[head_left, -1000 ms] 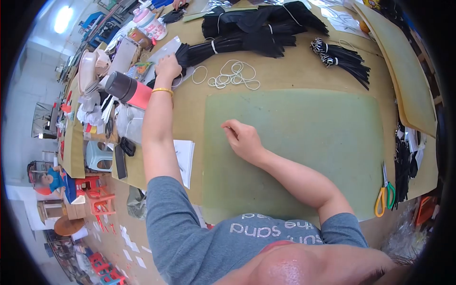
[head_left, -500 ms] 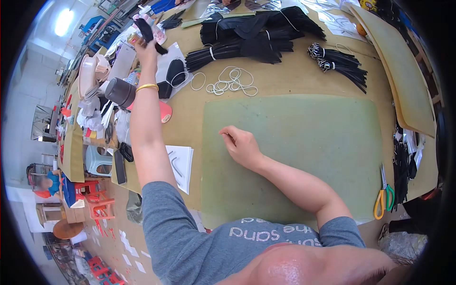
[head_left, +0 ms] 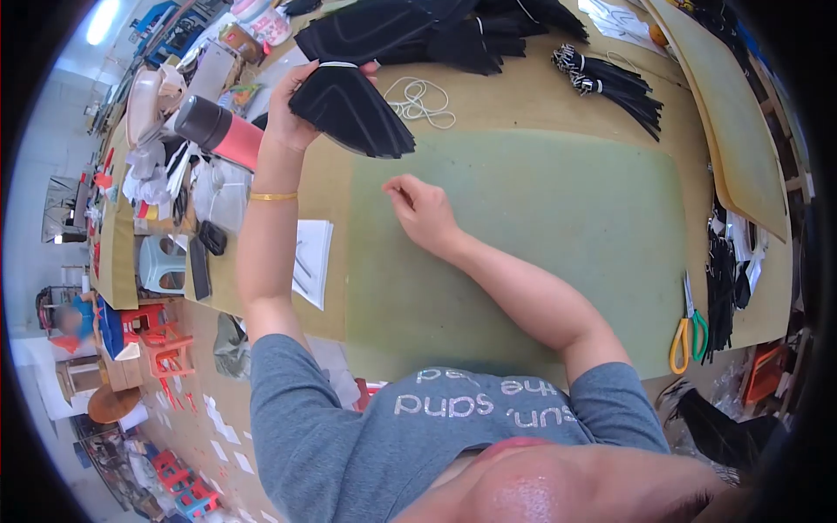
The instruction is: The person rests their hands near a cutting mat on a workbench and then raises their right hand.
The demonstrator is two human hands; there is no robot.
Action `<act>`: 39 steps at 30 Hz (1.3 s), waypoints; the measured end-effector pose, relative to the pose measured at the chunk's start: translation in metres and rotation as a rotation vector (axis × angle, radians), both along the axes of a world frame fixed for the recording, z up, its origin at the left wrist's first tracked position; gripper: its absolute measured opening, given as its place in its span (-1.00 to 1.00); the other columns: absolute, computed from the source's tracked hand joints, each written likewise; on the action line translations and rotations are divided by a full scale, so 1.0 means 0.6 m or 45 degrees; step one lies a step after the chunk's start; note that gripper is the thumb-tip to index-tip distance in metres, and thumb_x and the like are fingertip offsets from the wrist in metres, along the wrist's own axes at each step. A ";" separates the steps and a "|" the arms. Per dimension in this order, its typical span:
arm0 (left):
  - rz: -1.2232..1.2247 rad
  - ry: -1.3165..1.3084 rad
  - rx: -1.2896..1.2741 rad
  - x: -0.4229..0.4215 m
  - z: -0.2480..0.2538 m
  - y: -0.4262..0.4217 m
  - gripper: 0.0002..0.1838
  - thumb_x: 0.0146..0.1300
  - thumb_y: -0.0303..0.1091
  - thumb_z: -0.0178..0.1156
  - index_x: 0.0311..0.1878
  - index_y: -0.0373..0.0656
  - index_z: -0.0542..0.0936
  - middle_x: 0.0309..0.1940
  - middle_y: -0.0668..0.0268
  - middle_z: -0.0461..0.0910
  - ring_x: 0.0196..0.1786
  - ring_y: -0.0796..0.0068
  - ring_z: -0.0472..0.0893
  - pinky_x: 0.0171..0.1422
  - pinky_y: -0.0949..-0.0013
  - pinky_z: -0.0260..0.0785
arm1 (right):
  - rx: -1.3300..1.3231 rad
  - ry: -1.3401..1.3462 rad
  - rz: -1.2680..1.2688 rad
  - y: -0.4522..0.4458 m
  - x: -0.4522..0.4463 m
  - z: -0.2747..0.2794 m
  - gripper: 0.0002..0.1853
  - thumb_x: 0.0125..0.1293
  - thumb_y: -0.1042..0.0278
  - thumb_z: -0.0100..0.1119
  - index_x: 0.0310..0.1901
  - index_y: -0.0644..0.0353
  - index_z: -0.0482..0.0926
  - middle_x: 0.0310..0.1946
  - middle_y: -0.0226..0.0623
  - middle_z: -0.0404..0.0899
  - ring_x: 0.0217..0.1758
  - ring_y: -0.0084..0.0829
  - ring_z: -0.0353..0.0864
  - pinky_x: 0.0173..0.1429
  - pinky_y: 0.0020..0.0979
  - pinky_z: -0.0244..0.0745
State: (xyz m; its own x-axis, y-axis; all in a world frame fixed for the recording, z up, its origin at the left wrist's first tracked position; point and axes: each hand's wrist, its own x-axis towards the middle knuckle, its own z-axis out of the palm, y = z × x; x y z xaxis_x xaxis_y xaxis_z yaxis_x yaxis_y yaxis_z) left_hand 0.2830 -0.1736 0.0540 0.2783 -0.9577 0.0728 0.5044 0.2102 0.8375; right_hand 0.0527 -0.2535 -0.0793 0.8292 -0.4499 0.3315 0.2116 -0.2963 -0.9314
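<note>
My left hand grips a fan-shaped bundle of black fabric pieces, with a white band at its top edge. It is raised over the back left of the table, beside a tumbler with a dark lid and pink body. My right hand is above the green cutting mat, fingers curled together and no object visible in them. Between the bundle and the back of the table lies a loose white cord. Larger black fabric bundles lie behind it.
Scissors with orange and green handles lie at the mat's right edge. Tied black strips are at the back right, near a tall yellowish board. White printed sheets lie left of the mat. A person sits far left.
My left hand has come back toward me from the far left, bringing the black bundle, which now faces the camera broadside. The view has shifted; my right hand keeps about the same pose over the mat.
</note>
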 end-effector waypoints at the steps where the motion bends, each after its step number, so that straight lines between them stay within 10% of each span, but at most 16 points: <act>1: -0.024 0.014 -0.003 -0.010 -0.001 0.002 -0.29 0.44 -0.04 -0.11 0.33 -0.58 0.45 0.35 -0.19 0.49 0.33 -0.06 0.57 0.46 0.01 0.42 | 0.058 0.047 0.022 -0.002 -0.001 0.000 -0.87 0.42 0.46 0.19 -0.09 0.26 0.65 -0.49 -0.14 0.62 -0.50 -0.34 0.59 -0.34 -0.33 0.46; 15: 0.028 0.024 0.014 -0.092 0.002 0.015 -0.35 0.50 -0.10 -0.07 0.35 -0.56 0.43 0.35 -0.11 0.52 0.33 0.04 0.58 0.47 0.06 0.39 | 0.005 0.237 0.076 -0.006 0.004 -0.010 -0.82 0.40 0.34 0.24 -0.10 0.27 0.64 -0.53 -0.05 0.59 -0.51 -0.03 0.59 -0.36 -0.15 0.44; 18: 0.532 0.050 0.202 -0.127 -0.003 0.008 -0.41 0.54 -0.15 -0.02 0.38 -0.51 0.42 0.36 -0.04 0.52 0.38 0.14 0.55 0.50 0.08 0.36 | -0.137 -0.127 0.021 0.006 -0.008 0.001 -0.83 0.34 0.36 0.29 -0.11 0.24 0.63 -0.46 -0.11 0.63 -0.45 -0.07 0.64 -0.35 -0.16 0.49; 23: 0.884 -0.028 0.246 -0.195 -0.021 0.004 -0.62 0.38 -0.29 0.36 0.18 -0.06 0.47 -0.04 0.35 0.63 0.05 0.47 0.63 0.13 0.19 0.47 | -0.540 -0.638 -0.318 -0.007 -0.031 0.059 -0.42 0.16 0.27 0.48 0.20 0.17 0.49 0.13 0.03 0.56 0.13 0.00 0.59 0.16 0.00 0.43; 26: 0.982 0.054 0.275 -0.254 -0.025 -0.004 -0.71 0.46 -0.27 0.26 0.18 -0.01 0.53 0.02 0.28 0.66 0.12 0.35 0.62 0.24 0.10 0.48 | -0.727 -0.675 -0.559 -0.029 -0.029 0.095 -0.09 0.03 0.15 0.59 0.41 0.13 0.32 0.40 0.11 0.34 0.39 0.10 0.38 0.37 0.14 0.22; 30: 1.032 0.064 0.187 -0.310 -0.017 0.002 -0.24 0.42 -0.27 0.31 0.55 -0.09 0.12 0.19 0.23 0.56 0.19 0.28 0.57 0.25 -0.01 0.48 | -0.693 -0.684 -0.490 -0.066 -0.026 0.103 0.17 -0.11 0.10 0.70 0.53 0.15 0.20 0.48 0.08 0.22 0.48 0.03 0.28 0.37 0.04 0.30; 36: 0.995 -0.033 0.368 -0.329 -0.085 0.018 -0.18 0.37 -0.41 0.33 0.58 -0.16 0.10 0.27 0.18 0.46 0.26 0.36 0.52 0.29 0.10 0.42 | 0.053 -0.021 -0.027 -0.104 -0.046 0.163 0.18 0.06 0.38 0.63 0.62 0.22 -0.02 0.26 -0.06 0.50 -0.15 -0.57 0.56 -0.08 -0.41 0.58; 39: 0.939 -0.048 0.452 -0.346 -0.115 0.029 -0.22 0.38 -0.43 0.31 0.58 -0.15 0.14 0.34 0.19 0.39 0.30 0.38 0.48 0.30 0.11 0.42 | -0.006 0.159 -0.035 -0.108 -0.042 0.146 -0.15 0.08 0.38 0.56 0.44 0.23 0.39 -0.03 -0.13 0.70 -0.23 -0.53 0.65 -0.19 -0.43 0.58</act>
State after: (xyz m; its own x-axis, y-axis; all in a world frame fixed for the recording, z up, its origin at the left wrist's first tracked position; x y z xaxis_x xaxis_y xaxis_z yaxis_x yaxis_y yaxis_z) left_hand 0.0754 -0.1564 -0.0151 0.8491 -0.4971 -0.1786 0.3104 0.1961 0.9302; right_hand 0.0275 -0.3185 0.0081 0.8516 -0.4716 0.2290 0.0860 -0.3052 -0.9484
